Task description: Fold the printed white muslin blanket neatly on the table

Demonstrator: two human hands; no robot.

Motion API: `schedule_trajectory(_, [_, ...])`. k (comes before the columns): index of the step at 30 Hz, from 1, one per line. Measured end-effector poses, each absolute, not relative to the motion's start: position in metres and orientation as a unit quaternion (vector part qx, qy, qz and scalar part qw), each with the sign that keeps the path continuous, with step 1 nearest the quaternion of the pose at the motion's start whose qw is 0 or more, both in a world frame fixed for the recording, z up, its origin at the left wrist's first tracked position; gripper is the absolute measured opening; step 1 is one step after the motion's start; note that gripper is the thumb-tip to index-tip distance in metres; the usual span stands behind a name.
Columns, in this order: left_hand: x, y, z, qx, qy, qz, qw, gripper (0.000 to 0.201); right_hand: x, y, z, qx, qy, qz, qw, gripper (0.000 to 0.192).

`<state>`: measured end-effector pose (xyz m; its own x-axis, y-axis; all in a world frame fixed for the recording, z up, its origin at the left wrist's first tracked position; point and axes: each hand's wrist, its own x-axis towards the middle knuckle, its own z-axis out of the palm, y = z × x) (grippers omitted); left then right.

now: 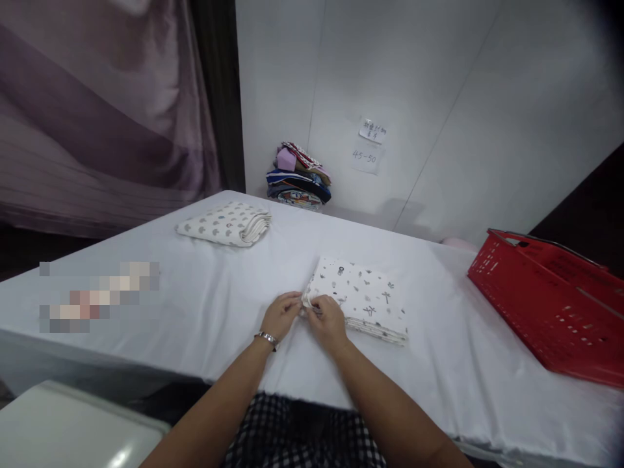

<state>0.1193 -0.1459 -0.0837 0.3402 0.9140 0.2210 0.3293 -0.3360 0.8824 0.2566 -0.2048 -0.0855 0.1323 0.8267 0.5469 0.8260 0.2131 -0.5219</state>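
Observation:
A white cloth [361, 292] printed with small palm trees and animals lies folded flat in a rectangular stack before me. Both hands meet at its near left corner. My left hand [281, 317], with a metal bracelet at the wrist, pinches the corner's edge between thumb and fingers. On the same corner, my right hand [329, 322] is closed, its fingertips gripping the layers close to the left hand. The fold edges show along the near side of the stack. Part of the corner is hidden behind my fingers.
Another folded white cloth [224, 224] with grey prints lies at the back left of the white-covered table [209, 305]. A red plastic basket [550, 305] stands at the right. Folded fabrics [298, 179] are piled by the wall, below paper notes [365, 156]. A pixelated patch covers the left.

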Motion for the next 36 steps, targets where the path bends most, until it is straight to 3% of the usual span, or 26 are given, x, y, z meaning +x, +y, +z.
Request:
schedule_trajectory(16, [0.124,-0.149,-0.084,0.790,0.462,0.323,0.239,0.012,0.259,-0.206,-0.085,-0.610,-0.662,0.002,0.436,0.008])
schedule_trajectory(25, [0.126,-0.147,-0.085,0.754,0.482,0.337,0.293,0.013,0.260,-0.208,-0.080,-0.596,-0.694,-0.048,0.401,0.012])
schedule_trajectory(31, [0.130,-0.146,-0.083,0.757,0.507,0.324,0.256,0.008,0.259,-0.206,-0.082,-0.612,-0.720,-0.075,0.319,0.013])
schedule_trajectory(36, [0.130,-0.146,-0.084,0.760,0.501,0.328,0.252,0.008,0.259,-0.208,-0.081,-0.610,-0.721,-0.076,0.320,0.013])
